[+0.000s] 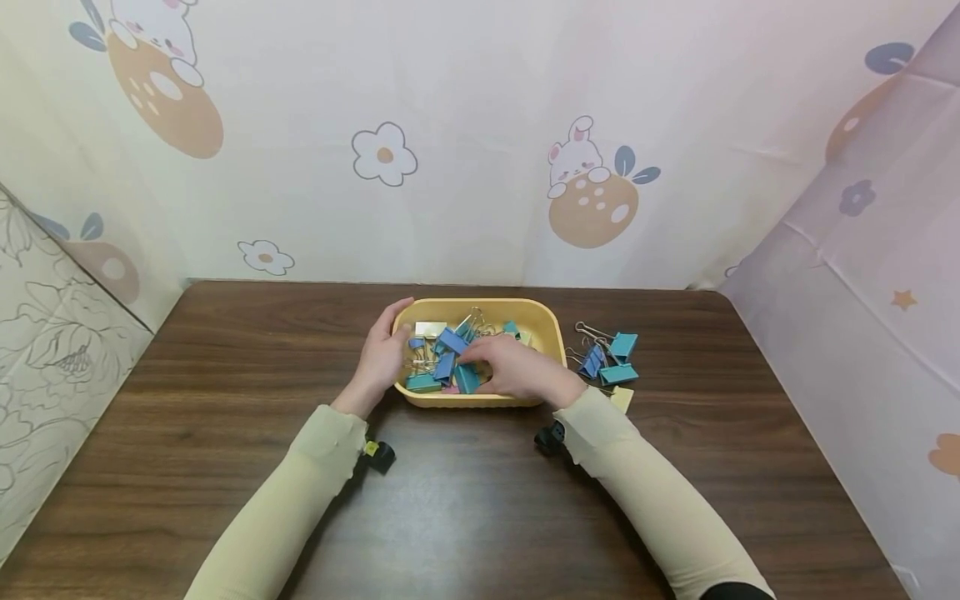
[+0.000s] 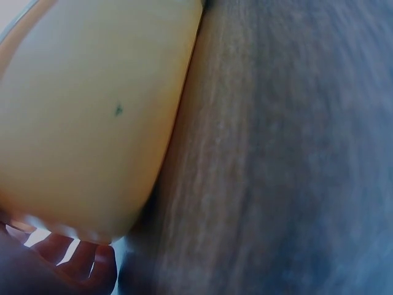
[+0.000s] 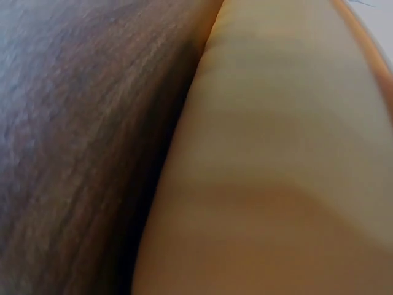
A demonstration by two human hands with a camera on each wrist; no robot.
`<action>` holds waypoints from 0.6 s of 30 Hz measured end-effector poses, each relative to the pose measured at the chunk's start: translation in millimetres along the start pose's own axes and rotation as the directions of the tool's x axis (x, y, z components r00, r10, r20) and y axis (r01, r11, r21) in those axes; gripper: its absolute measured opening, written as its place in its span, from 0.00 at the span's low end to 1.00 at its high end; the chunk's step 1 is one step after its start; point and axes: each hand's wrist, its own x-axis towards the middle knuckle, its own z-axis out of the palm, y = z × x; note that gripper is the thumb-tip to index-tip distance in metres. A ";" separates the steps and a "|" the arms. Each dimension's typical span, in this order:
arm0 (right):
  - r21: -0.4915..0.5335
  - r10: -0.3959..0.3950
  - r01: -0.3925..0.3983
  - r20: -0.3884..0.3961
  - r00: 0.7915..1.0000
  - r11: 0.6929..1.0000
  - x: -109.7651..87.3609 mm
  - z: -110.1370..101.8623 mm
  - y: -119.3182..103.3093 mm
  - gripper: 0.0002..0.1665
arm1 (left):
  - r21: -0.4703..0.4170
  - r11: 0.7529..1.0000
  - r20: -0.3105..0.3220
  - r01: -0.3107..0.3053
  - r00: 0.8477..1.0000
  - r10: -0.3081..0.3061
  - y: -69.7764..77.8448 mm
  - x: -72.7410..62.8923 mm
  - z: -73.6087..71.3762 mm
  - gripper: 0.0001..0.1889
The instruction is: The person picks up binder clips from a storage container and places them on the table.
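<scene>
A yellow plastic basket (image 1: 555, 333) stands toward the back of the table, holding many binder clips in blue, teal, pale yellow and pink. At its left end my left hand (image 1: 378, 357) grips the wall, with fingers along the outside and the thumb at the rim. In the left wrist view, those fingers (image 2: 80, 261) curl against the basket's outer side. My right hand (image 1: 517, 367) reaches over the front rim into the basket. Its bent fingers and thumb touch the clips around a teal binder clip (image 1: 467, 378); whether they pinch it is unclear. The right wrist view shows only the basket wall (image 3: 270, 141) and table.
Right of the basket lies a loose pile of binder clips (image 1: 617, 373), teal, blue and pale yellow, near my right forearm. The dark wooden table (image 1: 450, 500) ends at a patterned curtain (image 1: 465, 217) behind. Black wrist cameras (image 1: 380, 457) sit under both cuffs.
</scene>
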 end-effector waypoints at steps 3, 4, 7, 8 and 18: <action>0.001 0.010 -0.010 0.005 1.000 1.000 0.6 0.2 0.2 0.28 | -0.004 1.000 -0.004 0.000 1.000 0.000 0.5 0.1 0.9 0.23; 0.000 0.013 -0.013 0.006 1.000 1.000 1.0 0.2 -0.1 0.29 | -0.006 1.000 -0.004 0.000 1.000 0.000 0.7 0.2 1.1 0.23; -0.009 0.019 -0.019 -0.001 1.000 1.000 2.0 0.8 0.2 0.29 | -0.011 1.000 -0.005 0.001 1.000 -0.001 0.8 1.0 1.8 0.23; -0.012 0.020 -0.020 -0.004 1.000 1.000 2.3 1.1 0.3 0.29 | -0.013 1.000 -0.004 0.001 1.000 -0.001 1.1 1.1 2.1 0.23; 0.004 0.029 -0.029 -0.038 0.999 1.000 2.9 6.8 2.8 0.27 | -0.019 1.000 -0.006 0.002 1.000 -0.002 -1.3 1.4 1.2 0.23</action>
